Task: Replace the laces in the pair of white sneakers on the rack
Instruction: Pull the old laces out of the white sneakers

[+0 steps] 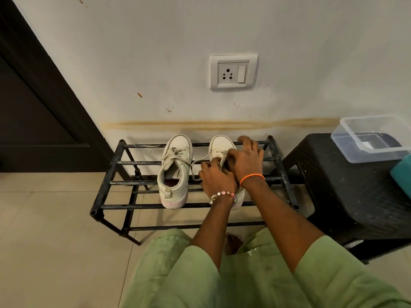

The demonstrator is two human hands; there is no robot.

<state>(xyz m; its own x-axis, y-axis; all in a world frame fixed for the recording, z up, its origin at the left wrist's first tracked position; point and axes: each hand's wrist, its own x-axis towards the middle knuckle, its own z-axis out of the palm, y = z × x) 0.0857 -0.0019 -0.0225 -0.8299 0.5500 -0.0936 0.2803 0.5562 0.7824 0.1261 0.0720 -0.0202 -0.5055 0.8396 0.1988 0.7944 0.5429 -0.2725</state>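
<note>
No readable branding or text spotted anywhere. Two white sneakers parked toes-to-wall on black rack. Left sneaker untouched, laces tied. Right sneaker mostly hidden under both hands. Lace pinched by left hand over tongue; right hand curled onto same lace area, exact grip hard to tell.

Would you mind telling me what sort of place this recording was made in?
Most likely a home entryway or hallway: a black metal shoe rack with white sneakers stands against a painted wall bearing a socket plate, beside a dark door, on a tiled floor.
</note>
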